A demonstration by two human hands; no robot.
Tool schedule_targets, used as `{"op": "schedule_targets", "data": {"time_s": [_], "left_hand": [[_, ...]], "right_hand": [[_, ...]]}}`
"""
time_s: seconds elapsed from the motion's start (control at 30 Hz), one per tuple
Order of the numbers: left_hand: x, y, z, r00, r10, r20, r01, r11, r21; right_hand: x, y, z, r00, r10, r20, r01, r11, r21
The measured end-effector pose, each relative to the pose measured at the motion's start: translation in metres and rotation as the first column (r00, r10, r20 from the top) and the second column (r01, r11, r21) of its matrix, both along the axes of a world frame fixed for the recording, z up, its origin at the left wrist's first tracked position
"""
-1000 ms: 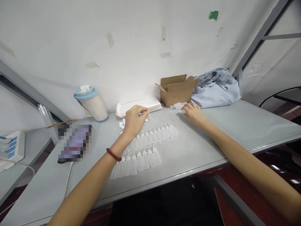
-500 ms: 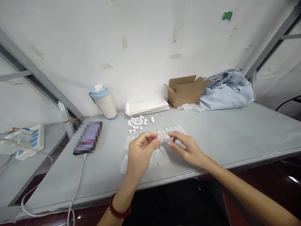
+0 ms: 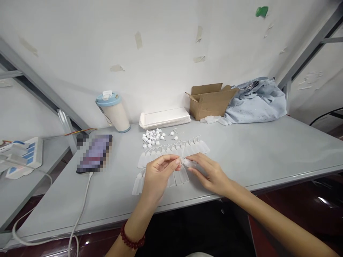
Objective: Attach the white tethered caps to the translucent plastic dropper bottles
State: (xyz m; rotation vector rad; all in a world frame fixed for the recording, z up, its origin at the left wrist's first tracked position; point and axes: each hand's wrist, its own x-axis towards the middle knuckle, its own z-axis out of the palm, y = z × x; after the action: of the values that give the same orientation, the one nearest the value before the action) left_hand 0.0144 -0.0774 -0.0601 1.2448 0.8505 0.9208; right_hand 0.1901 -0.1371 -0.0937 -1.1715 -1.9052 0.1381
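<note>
- My right hand (image 3: 210, 175) holds a small clear bottle (image 3: 187, 162) in a pinch between thumb and fingers, just above the table.
- My left hand (image 3: 158, 175) is pinched shut on a tiny white cap (image 3: 180, 161), right at the tip of the bottle. The two hands almost touch there.
- On my left wrist is a red bead bracelet (image 3: 131, 240).
- Under my hands, a row of little bottles (image 3: 160, 178) lies flat, partly hidden by my fingers.
- At 12 o'clock from my hands lies a second, longer row (image 3: 174, 150) of the same bottles, side by side, each with a thin white loop at its top.
- A bit farther at 12 o'clock sits a pile of small white caps (image 3: 154, 137).
- Past that, by the wall, is a flat white stack of trays (image 3: 164, 117).
- At 1 o'clock stands an open cardboard box (image 3: 210, 101), with a few loose bottles (image 3: 214, 119) in front of it.
- At 2 o'clock a light blue cloth bag (image 3: 257, 101) leans by the wall.
- At 11 o'clock stands a cup with a blue lid (image 3: 114, 111).
- At 9 o'clock a phone (image 3: 94, 154) lies flat with a white cable (image 3: 80, 214) plugged in.
- All of it rests on a grey table (image 3: 268, 153).
</note>
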Motion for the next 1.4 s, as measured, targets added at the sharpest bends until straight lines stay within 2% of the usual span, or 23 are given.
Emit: {"op": "schedule_targets", "data": {"time_s": [0.13, 0.4, 0.6, 0.83, 1.07, 1.4], "left_hand": [[0.001, -0.002, 0.001, 1.000, -0.008, -0.002, 0.008, 1.000, 0.015], [0.003, -0.004, 0.002, 0.994, 0.039, -0.106, -0.022, 0.987, 0.162], [0.005, -0.006, 0.005, 0.988, 0.004, -0.157, 0.026, 0.981, 0.191], [0.005, -0.014, 0.007, 0.988, -0.061, -0.143, 0.104, 0.941, 0.321], [0.008, -0.013, 0.005, 0.973, 0.016, -0.231, 0.051, 0.958, 0.283], [0.007, -0.012, 0.005, 0.974, -0.050, -0.223, 0.115, 0.950, 0.290]], "right_hand": [[0.001, 0.000, 0.000, 1.000, 0.008, 0.018, -0.009, 1.000, 0.014], [0.000, -0.003, 0.000, 1.000, 0.011, 0.002, -0.011, 1.000, 0.013], [0.000, -0.003, -0.001, 1.000, 0.019, 0.004, -0.019, 1.000, 0.003], [0.000, -0.003, -0.001, 1.000, 0.005, -0.005, -0.005, 1.000, 0.024], [-0.001, -0.004, -0.002, 1.000, 0.013, 0.000, -0.013, 0.999, 0.048], [-0.003, -0.005, -0.002, 0.999, -0.052, 0.001, 0.051, 0.984, 0.169]]}}
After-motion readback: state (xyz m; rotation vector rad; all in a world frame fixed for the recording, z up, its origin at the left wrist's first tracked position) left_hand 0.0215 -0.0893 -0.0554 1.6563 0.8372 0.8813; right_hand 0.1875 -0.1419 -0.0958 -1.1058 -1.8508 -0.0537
